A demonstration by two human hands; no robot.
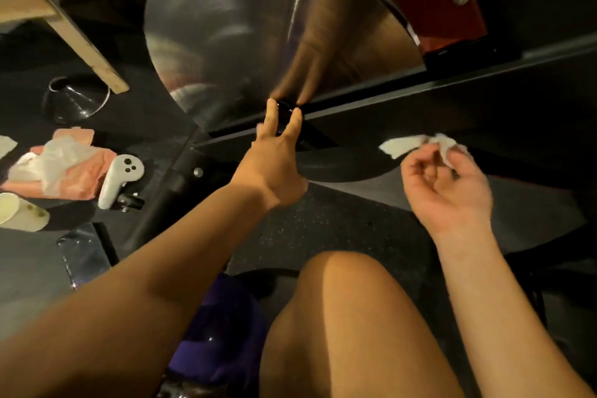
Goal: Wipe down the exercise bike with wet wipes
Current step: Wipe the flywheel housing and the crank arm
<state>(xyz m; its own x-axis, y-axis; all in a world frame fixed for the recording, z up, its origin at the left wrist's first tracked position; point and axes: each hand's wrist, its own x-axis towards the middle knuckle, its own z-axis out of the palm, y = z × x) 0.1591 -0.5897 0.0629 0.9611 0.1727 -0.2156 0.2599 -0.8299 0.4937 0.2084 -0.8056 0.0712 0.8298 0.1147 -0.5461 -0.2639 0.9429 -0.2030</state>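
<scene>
At far left a wooden leg (80,32) slants down over the dark floor (339,220). Below it lie a pink pack (74,178) with crumpled white sheets on top, a white controller (121,178) just beside the pack, and a tipped paper cup (19,212) near the edge. The left hand (271,165) reaches forward to the bike (452,113). Its fingers (270,113) are straight and apart, with the tips on either side of a small black cap (284,106) at the lower rim of the shiny flywheel (242,26). A bare knee (349,300) sits low in the middle. To the right, the right hand (449,191) hovers palm up, clear of the frame, its fingers curled and pinching a crumpled white wipe (407,145) at the tips. Above it, a red panel (452,26) with two round studs flanks the flywheel.
</scene>
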